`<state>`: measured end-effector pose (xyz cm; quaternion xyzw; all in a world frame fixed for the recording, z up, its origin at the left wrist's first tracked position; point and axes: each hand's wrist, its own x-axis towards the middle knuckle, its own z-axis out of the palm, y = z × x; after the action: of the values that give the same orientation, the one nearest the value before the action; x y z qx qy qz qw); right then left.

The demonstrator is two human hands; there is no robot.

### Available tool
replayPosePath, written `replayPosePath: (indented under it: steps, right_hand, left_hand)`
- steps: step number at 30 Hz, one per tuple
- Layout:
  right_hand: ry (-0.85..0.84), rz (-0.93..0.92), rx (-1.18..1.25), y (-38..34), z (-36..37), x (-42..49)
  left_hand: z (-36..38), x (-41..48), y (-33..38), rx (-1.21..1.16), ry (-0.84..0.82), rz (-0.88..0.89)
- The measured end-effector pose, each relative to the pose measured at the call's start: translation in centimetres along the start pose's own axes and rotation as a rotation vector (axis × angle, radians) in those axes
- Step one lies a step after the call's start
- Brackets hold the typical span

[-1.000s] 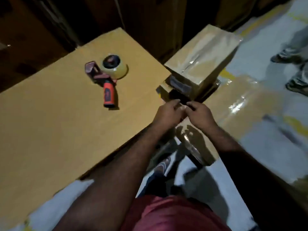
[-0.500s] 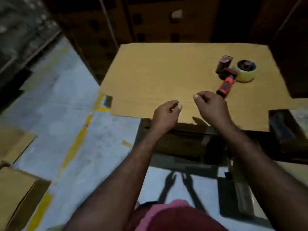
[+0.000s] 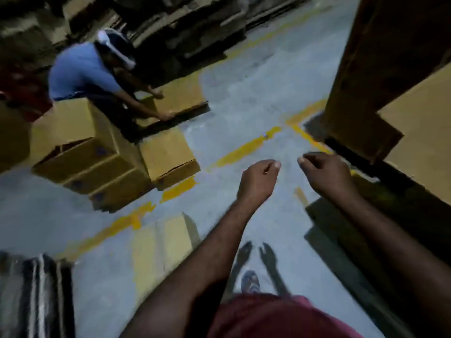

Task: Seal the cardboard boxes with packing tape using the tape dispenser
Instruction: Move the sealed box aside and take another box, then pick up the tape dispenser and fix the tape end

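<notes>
My left hand [image 3: 258, 181] and my right hand [image 3: 327, 174] are held out over the grey floor, a short gap between them. Both have the fingers curled in with the thumb against the forefinger, and I see nothing in either. The tape dispenser is out of view. Brown cardboard boxes are around me: a stack of three [image 3: 92, 172] at the left, a single box [image 3: 168, 154] beside it, and a flat one [image 3: 166, 242] on the floor near my left forearm. The cardboard work surface [image 3: 422, 142] shows at the right edge.
A person in a blue shirt [image 3: 83, 74] bends over a box [image 3: 180, 96] at the upper left. Yellow lines [image 3: 244, 152] cross the floor. Dark stacked cartons fill the back. A striped bundle [image 3: 36, 296] lies at the bottom left. My shoe [image 3: 250, 281] is below.
The view has swung left, away from the cardboard surface and the tape dispenser, onto the floor and other boxes. My hands have moved apart and hold the same curled pose.
</notes>
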<state>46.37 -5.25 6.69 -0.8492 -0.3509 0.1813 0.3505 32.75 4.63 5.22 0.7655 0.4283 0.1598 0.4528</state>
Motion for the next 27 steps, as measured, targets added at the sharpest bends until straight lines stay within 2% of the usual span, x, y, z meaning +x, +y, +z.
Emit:
replayPosePath:
  steps: [6, 11, 14, 16, 18, 20, 23, 27]
  right_hand:
    - [-0.287, -0.113, -0.037, -8.7, 13.4, 0.8]
    - [-0.568, -0.160, -0.109, -12.6, 23.1, -1.3]
    - [-0.721, -0.201, -0.178, -13.0, 28.0, -2.8]
    - [-0.839, -0.216, -0.221, -12.4, 31.2, -3.8]
    - [-0.940, -0.214, -0.266, -10.9, 34.8, -4.6]
    - [-1.019, -0.198, -0.319, -9.1, 39.0, -5.3]
    - [-1.109, -0.102, -0.374, -5.6, 45.7, -6.0]
    - [-1.163, 0.011, -0.398, 0.8, 55.3, -6.4]
  left_hand:
    - [-9.4, -2.2, -12.1, -0.043, 0.226, -0.235]
    - [-14.5, -7.1, -22.3, -0.083, 0.425, -0.424]
    - [-16.4, -10.0, -28.2, 0.035, 0.554, -0.447]
    - [-16.9, -12.2, -32.7, 0.115, 0.500, -0.399]
    - [-17.1, -14.5, -36.8, 0.271, 0.462, -0.463]
    - [-17.2, -16.9, -40.1, 0.308, 0.410, -0.616]
    - [-16.8, -18.4, -45.3, 0.266, 0.489, -0.888]
    - [-15.2, -18.1, -54.1, 0.232, 0.442, -1.071]
